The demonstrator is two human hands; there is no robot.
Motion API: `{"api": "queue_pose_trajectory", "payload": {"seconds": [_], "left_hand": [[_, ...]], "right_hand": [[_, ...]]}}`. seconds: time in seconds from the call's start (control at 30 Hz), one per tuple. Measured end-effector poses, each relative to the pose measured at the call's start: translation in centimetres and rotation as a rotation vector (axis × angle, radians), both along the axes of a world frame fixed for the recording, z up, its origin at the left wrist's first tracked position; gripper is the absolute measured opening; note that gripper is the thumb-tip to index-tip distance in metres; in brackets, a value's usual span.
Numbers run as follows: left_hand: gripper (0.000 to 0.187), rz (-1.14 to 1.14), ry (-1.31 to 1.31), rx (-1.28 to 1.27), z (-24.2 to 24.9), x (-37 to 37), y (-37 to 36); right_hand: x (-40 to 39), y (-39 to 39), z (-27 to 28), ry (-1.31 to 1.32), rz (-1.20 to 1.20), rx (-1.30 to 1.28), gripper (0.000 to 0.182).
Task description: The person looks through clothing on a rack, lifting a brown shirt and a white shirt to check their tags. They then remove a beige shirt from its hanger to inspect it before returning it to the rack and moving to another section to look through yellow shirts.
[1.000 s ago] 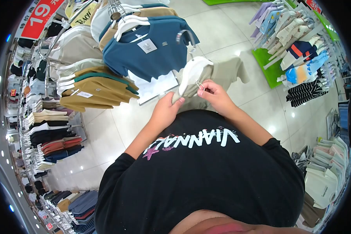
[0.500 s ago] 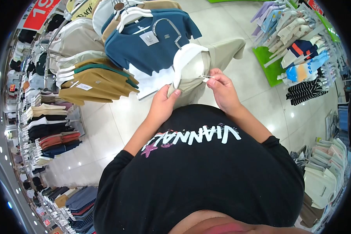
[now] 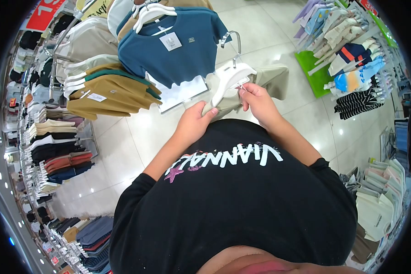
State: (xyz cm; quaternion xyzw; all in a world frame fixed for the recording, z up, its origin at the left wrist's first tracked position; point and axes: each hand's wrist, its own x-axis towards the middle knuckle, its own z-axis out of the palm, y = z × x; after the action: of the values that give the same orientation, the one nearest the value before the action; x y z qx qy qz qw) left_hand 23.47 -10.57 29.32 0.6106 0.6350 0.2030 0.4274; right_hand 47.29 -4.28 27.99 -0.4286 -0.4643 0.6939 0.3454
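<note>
A beige shirt [image 3: 273, 82] hangs on a white hanger [image 3: 229, 83] in front of my body, its metal hook pointing up. My left hand [image 3: 195, 121] grips the shirt's edge near the hanger's lower left end, thumb on top. At the neckline my right hand [image 3: 258, 101] pinches the white tag string, close to the hanger's right arm. The small tag is mostly hidden by the fingers and hanger. Just beyond hangs a blue shirt [image 3: 171, 57] with a white tag [image 3: 170, 41] at its neck.
Mustard shirts [image 3: 109, 97] hang on a metal rack [image 3: 55, 68] at the left. A white board [image 3: 182, 97] is below the blue shirt. At the right are a green base [image 3: 314, 75] and racks of children's clothes [image 3: 360, 77]; pale shirts [image 3: 374, 210] hang lower right.
The hanger and beige shirt have tilted, and the hook has moved right, away from the blue shirt. Both hands have shifted slightly and still hold on.
</note>
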Motion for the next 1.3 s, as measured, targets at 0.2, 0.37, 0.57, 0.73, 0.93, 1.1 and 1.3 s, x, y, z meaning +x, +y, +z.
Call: {"api": "queue_pose_trajectory", "payload": {"seconds": [0.2,0.37,0.57,0.73,0.93,1.1,1.3], "left_hand": [[0.037,0.091,-0.123,0.11,-0.4,-0.1,-0.5],[0.036,0.177,-0.175,0.073,-0.3,-0.5,-0.5],[0.034,0.302,-0.306,0.116,-1.8,-1.3,-0.2],[0.034,0.311,-0.289,0.111,-0.9,-1.5,0.0],[0.032,0.409,-0.489,0.148,-0.6,-1.8,0.8],[0.031,0.498,-0.544,0.149,-0.1,-2.6,1.2],[0.032,0.478,-0.498,0.233,0.3,-2.6,1.2]], "right_hand": [[-0.8,-0.3,0.4,0.089,-0.001,-0.023,0.025],[-0.6,-0.2,-0.7,0.042,0.044,-0.064,0.027],[0.4,-0.2,-2.5,0.398,0.248,0.108,0.03],[-0.3,-1.0,-0.8,0.461,-0.005,-0.093,0.027],[0.6,0.0,-2.6,0.691,0.028,-0.005,0.013],[0.3,0.4,-2.5,0.635,-0.024,-0.144,0.021],[-1.5,0.0,-2.1,0.328,0.069,-0.128,0.036]]}}
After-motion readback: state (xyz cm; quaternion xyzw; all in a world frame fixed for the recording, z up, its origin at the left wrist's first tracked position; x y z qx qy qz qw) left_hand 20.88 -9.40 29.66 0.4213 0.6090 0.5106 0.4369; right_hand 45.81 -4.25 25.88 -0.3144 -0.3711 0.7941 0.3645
